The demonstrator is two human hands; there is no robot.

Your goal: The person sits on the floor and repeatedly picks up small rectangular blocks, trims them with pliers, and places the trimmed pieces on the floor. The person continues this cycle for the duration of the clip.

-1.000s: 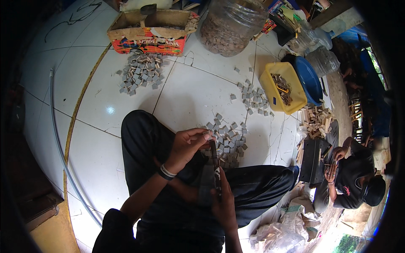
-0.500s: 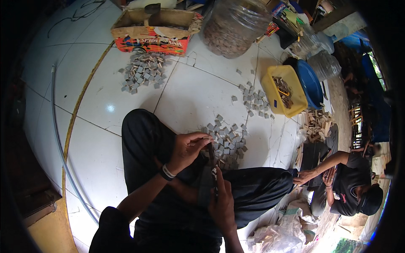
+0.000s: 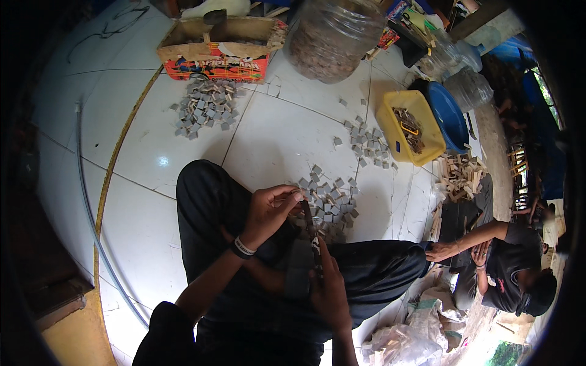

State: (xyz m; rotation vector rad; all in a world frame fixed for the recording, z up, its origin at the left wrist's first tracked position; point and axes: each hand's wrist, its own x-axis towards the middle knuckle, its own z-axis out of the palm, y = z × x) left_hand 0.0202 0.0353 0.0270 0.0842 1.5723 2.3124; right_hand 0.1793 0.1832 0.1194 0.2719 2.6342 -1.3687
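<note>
My right hand (image 3: 331, 299) is wrapped round a long, narrow dark tool (image 3: 310, 222) with pale specks along it; its exact kind does not show. The tool points up and slightly left over my lap. At its far tip my left hand (image 3: 268, 213) has thumb and fingers pinched together; whatever lies between them is too small to make out. A wristband circles my left wrist. Just beyond the tool, small grey-topped wooden squares (image 3: 332, 198) lie in a loose pile on the tiles, partly hidden by my hands.
More such squares lie by an open cardboard box (image 3: 213, 64) and near a yellow basin (image 3: 390, 125). A blue basin (image 3: 448, 116), a big clear plastic container (image 3: 336, 43) and wood offcuts (image 3: 461, 177) stand around. A co-worker (image 3: 506, 262) sits at right; a grey hose (image 3: 85, 177) curves at left.
My right hand and the tool have shifted slightly right. My left thumb has moved at the tool's tip, with the fingers still pinched. The whole view has shifted a little.
</note>
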